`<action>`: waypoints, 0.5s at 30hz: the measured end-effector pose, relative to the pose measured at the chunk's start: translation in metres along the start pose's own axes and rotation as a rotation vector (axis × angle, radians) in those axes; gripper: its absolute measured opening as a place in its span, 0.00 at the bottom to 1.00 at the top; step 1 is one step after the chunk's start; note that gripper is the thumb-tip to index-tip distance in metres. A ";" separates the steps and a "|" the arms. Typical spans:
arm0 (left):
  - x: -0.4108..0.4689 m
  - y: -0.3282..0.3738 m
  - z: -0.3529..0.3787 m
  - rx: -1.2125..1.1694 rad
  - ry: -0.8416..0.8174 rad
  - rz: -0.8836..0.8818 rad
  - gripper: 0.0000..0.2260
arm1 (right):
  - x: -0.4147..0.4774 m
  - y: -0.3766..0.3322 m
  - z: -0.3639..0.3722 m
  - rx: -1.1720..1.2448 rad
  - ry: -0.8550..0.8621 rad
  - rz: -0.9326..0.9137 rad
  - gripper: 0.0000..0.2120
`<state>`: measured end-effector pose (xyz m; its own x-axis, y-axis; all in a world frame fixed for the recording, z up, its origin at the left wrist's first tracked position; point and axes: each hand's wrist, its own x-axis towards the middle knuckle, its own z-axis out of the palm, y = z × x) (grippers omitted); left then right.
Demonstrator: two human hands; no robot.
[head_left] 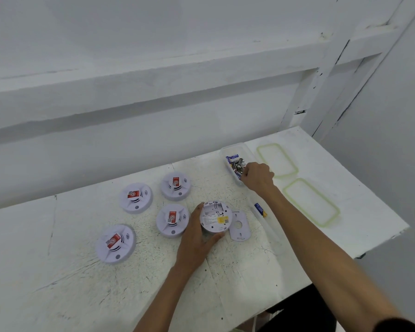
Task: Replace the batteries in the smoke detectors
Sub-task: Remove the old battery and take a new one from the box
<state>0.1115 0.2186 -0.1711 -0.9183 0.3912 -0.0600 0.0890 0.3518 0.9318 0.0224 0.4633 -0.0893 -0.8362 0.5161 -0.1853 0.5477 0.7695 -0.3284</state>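
Observation:
An upturned white smoke detector shows its open back and a yellow label; my left hand grips its near-left side on the table. Its detached mounting plate lies just to the right. My right hand reaches into a clear plastic container holding several batteries; the fingertips are curled among them, and whether they hold one is hidden. A second clear container under my right forearm holds a blue and yellow battery. Several more detectors with red stickers, such as one, sit face up to the left.
Two clear lids with green rims lie at the right of the white table. The table's right edge drops off beyond them. A white wall with ledges runs along the back.

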 end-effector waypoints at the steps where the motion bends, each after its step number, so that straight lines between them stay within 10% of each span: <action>1: 0.000 0.001 0.000 0.000 -0.001 0.000 0.41 | 0.004 -0.001 0.000 0.012 -0.028 0.028 0.09; 15: -0.002 0.003 0.000 0.073 -0.023 0.046 0.41 | 0.015 -0.012 -0.007 -0.004 -0.099 0.068 0.13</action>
<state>0.1134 0.2187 -0.1684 -0.9035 0.4277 -0.0269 0.1595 0.3938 0.9052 0.0034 0.4642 -0.0812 -0.7958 0.5273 -0.2978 0.6029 0.7359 -0.3081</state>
